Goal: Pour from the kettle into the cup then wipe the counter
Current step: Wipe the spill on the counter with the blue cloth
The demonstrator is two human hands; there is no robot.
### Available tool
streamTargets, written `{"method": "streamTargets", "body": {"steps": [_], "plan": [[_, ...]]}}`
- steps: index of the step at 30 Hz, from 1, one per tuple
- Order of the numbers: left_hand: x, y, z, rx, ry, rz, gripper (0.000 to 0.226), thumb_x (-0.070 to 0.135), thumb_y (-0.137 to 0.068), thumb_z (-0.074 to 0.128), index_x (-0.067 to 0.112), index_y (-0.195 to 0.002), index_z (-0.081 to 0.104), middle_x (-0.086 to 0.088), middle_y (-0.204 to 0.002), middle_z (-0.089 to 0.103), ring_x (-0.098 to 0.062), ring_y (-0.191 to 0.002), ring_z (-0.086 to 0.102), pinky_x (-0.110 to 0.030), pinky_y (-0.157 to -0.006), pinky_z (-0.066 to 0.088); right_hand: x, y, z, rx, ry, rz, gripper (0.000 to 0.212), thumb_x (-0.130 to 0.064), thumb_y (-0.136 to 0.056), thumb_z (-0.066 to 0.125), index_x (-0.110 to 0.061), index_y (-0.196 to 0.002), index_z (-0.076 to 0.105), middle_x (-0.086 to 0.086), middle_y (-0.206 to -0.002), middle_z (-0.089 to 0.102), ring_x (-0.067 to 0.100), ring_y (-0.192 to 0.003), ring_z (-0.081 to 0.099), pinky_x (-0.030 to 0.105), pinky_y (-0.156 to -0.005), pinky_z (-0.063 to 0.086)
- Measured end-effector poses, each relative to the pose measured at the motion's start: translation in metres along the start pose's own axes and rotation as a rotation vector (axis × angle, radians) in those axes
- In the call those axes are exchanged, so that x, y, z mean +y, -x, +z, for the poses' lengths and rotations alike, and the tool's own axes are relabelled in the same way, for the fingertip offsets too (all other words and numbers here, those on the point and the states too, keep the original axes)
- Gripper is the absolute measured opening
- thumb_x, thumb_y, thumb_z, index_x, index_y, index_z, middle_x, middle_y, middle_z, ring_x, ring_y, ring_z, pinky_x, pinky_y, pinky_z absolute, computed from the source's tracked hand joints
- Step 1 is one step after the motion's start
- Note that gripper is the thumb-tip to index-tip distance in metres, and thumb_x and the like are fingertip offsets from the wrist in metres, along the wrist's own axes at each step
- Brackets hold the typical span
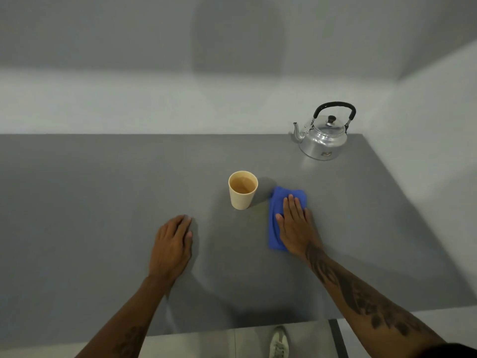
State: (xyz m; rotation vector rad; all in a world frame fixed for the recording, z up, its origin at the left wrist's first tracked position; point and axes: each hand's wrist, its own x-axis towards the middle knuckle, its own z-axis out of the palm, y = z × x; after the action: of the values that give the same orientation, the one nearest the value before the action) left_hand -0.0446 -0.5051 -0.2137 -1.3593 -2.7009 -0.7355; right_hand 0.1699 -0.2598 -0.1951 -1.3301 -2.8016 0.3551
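Observation:
A cream cup (pixel 243 190) stands upright mid-counter with brownish liquid in it. The metal kettle (pixel 322 136) with a black handle sits at the far right corner, spout pointing left. A folded blue cloth (pixel 277 210) lies flat to the right of the cup, a small gap between them. My right hand (pixel 295 224) presses flat on the cloth, fingers extended and together, covering its right half. My left hand (pixel 172 245) rests palm down on the bare grey counter (pixel 103 215), below and left of the cup, holding nothing.
Pale walls border the counter at the back and along the right side. The counter's near edge runs across the bottom, with the floor and a light shoe (pixel 278 342) below it.

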Motion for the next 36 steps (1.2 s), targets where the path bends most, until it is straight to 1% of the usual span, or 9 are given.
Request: {"method": "streamTargets", "body": {"steps": [3, 6, 9, 19, 26, 28, 30, 32, 36], "plan": [[0.001, 0.003, 0.003, 0.021, -0.009, 0.013, 0.043, 0.03, -0.097, 0.035, 0.01, -0.132, 0.051, -0.011, -0.135, 0.052, -0.026, -0.124, 0.044, -0.046, -0.107, 0.039, -0.014, -0.011, 0.004, -0.028, 0.049, -0.09, 0.083, -0.051, -0.092, -0.014, -0.002, -0.145, 0.027, 0.019, -0.153, 0.031, 0.036, -0.14, 0.031, 0.054, -0.109, 0.034], [0.002, 0.002, 0.002, 0.015, -0.015, 0.011, 0.043, 0.029, -0.098, 0.034, 0.009, -0.132, 0.051, -0.012, -0.136, 0.052, -0.027, -0.125, 0.044, -0.047, -0.107, 0.038, -0.017, -0.012, 0.007, -0.04, 0.101, -0.159, 0.081, -0.05, -0.091, -0.016, -0.006, -0.146, 0.024, 0.016, -0.154, 0.029, 0.035, -0.141, 0.03, 0.055, -0.11, 0.035], [0.002, 0.003, 0.002, -0.002, -0.021, 0.008, 0.041, 0.028, -0.098, 0.037, 0.009, -0.132, 0.051, -0.012, -0.136, 0.052, -0.027, -0.125, 0.043, -0.048, -0.107, 0.038, -0.017, -0.003, 0.012, -0.042, 0.118, -0.233, 0.079, -0.051, -0.089, -0.018, -0.011, -0.149, 0.016, 0.011, -0.157, 0.023, 0.031, -0.145, 0.02, 0.053, -0.114, 0.028], [0.004, 0.002, -0.002, -0.024, 0.004, -0.015, 0.043, 0.029, -0.098, 0.035, 0.01, -0.133, 0.049, -0.01, -0.137, 0.05, -0.024, -0.127, 0.04, -0.048, -0.109, 0.038, -0.071, 0.054, 0.022, -0.044, 0.156, -0.345, 0.063, -0.038, -0.099, -0.001, -0.007, -0.145, 0.027, 0.013, -0.15, 0.039, 0.034, -0.138, 0.036, 0.053, -0.108, 0.038], [0.005, 0.003, -0.005, -0.03, 0.015, -0.043, 0.052, 0.034, -0.097, 0.027, 0.004, -0.132, 0.049, -0.014, -0.135, 0.054, -0.028, -0.125, 0.049, -0.044, -0.11, 0.037, -0.142, 0.049, 0.042, -0.052, 0.079, -0.433, 0.062, -0.037, -0.097, 0.001, -0.008, -0.146, 0.025, 0.014, -0.15, 0.039, 0.034, -0.139, 0.035, 0.054, -0.106, 0.04], [0.005, 0.003, -0.006, -0.025, 0.022, -0.041, 0.055, 0.037, -0.098, 0.023, 0.003, -0.132, 0.05, -0.015, -0.133, 0.055, -0.028, -0.124, 0.05, -0.043, -0.109, 0.039, -0.151, 0.043, 0.041, -0.049, 0.082, -0.429, 0.058, -0.037, -0.098, 0.008, -0.008, -0.146, 0.025, 0.013, -0.151, 0.038, 0.033, -0.139, 0.034, 0.054, -0.107, 0.039], [0.004, 0.004, -0.006, -0.024, 0.027, -0.041, 0.054, 0.037, -0.097, 0.026, 0.003, -0.131, 0.05, -0.015, -0.133, 0.055, -0.028, -0.123, 0.05, -0.043, -0.108, 0.04, -0.144, 0.045, 0.042, -0.043, 0.096, -0.458, 0.057, -0.038, -0.098, 0.015, -0.008, -0.147, 0.02, 0.013, -0.154, 0.031, 0.033, -0.142, 0.028, 0.054, -0.11, 0.034], [0.004, 0.004, -0.006, -0.013, 0.023, -0.035, 0.051, 0.035, -0.097, 0.03, 0.004, -0.133, 0.049, -0.014, -0.134, 0.054, -0.027, -0.124, 0.049, -0.043, -0.108, 0.04, -0.12, 0.055, 0.041, -0.035, 0.132, -0.464, 0.058, -0.039, -0.099, 0.013, -0.009, -0.148, 0.015, 0.013, -0.156, 0.027, 0.032, -0.144, 0.023, 0.053, -0.112, 0.031], [0.004, 0.004, -0.004, -0.035, 0.033, -0.053, 0.051, 0.035, -0.098, 0.031, 0.007, -0.137, 0.045, -0.01, -0.139, 0.05, -0.025, -0.128, 0.044, -0.043, -0.111, 0.036, -0.056, 0.06, 0.025, 0.009, 0.155, -0.291, 0.062, -0.041, -0.098, 0.004, -0.007, -0.145, 0.025, 0.014, -0.151, 0.037, 0.033, -0.138, 0.036, 0.052, -0.109, 0.037]]}}
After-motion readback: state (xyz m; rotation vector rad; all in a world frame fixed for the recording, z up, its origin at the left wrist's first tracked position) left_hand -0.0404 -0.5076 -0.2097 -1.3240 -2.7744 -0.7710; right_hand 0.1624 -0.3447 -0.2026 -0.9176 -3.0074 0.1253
